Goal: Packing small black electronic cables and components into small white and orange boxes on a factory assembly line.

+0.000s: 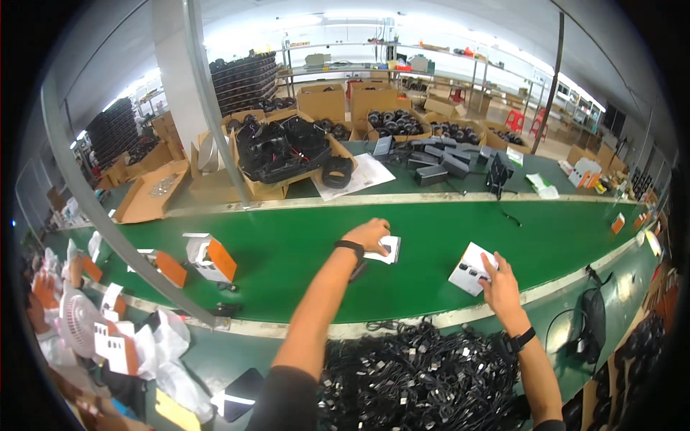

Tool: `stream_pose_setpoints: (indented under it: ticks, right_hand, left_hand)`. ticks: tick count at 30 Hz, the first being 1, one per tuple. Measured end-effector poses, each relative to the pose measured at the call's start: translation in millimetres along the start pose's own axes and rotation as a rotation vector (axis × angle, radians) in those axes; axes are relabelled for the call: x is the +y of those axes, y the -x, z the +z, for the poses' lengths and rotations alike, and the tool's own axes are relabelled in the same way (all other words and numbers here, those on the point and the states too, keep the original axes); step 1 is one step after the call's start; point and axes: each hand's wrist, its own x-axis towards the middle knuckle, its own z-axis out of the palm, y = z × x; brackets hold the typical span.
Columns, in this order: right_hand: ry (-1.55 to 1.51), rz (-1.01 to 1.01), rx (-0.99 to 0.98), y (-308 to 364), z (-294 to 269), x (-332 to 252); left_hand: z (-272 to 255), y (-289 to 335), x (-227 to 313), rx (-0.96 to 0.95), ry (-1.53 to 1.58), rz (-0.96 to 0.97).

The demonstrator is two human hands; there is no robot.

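Directly below the right-hand grip, toward the wearer, lies a pile of black cables [424,373]. The right hand [501,284] grasps the right edge of 1 white box [467,276] with thumb and fingers, over the green belt [417,291]. Left of that grip, the left hand [371,233] has its fingers on 1 white packet [393,255]; closure on the packet cannot be determined. Farther left of both hands, 1 orange-and-white box [221,260] stands on the belt. Beyond the grips, across the belt, lie black blocks [453,165].
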Motion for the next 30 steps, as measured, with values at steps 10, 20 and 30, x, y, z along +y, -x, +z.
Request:
stream_pose_setpoints:
  ticks: [10,20,30]
  right_hand:
    - [0.062,0.128,-0.011,13.2,-16.3,54.8]
    - [0.559,-0.020,0.097,2.0,-26.8,-10.0]
    - [-0.228,-0.508,-0.280,-41.3,9.4,-181.8]
  left_hand:
    - [15.9,-31.1,64.6,-0.097,-0.225,-0.317]
    - [-2.8,56.5,66.5,0.023,0.080,-0.301]
    - [-119.3,354.2,28.0,0.212,-0.056,-0.484]
